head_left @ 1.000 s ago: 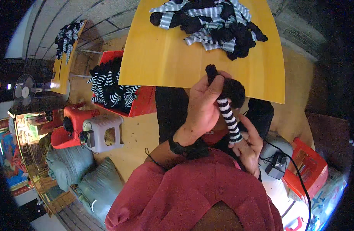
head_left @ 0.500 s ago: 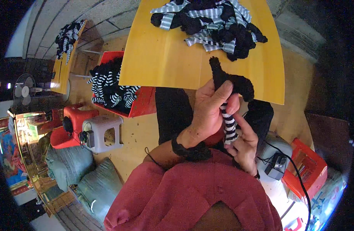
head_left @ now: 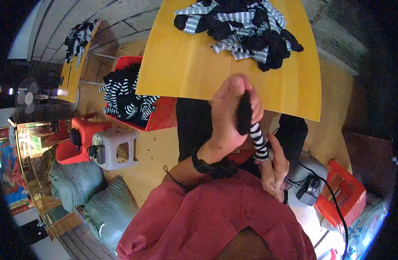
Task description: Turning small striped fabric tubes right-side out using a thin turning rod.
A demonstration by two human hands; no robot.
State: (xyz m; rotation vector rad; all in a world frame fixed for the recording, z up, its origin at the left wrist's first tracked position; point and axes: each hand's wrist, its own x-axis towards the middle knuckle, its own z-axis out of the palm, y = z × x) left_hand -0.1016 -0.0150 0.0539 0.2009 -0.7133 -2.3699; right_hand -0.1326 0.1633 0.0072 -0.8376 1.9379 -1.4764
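Note:
My left hand (head_left: 228, 115) is closed round a fuzzy black piece (head_left: 244, 117), just off the near edge of the yellow table. From the piece a black-and-white striped knitted tube (head_left: 258, 141) hangs down toward my lap. At its lower end my right hand (head_left: 274, 171) grips the tube between fingers, while its index finger points upward, free of the fabric. Part of the black piece is hidden behind my left fingers. Beyond, on the table (head_left: 190, 73), lies a heap of fuzzy black pieces with grey-and-white striped strips (head_left: 251, 32).
Left of the table, a red bin (head_left: 160, 115) holds more black-and-white striped pieces (head_left: 132, 97). Red and grey stools (head_left: 114, 149), stuffed sacks (head_left: 77, 182) and a fan (head_left: 29, 99) stand further left. To my right are a red stool (head_left: 344, 195) and a black cable (head_left: 333, 199).
My left hand has turned and risen slightly, swinging the black piece from the right of my hand to an upright position against the palm. My right hand stays at the tube's lower end.

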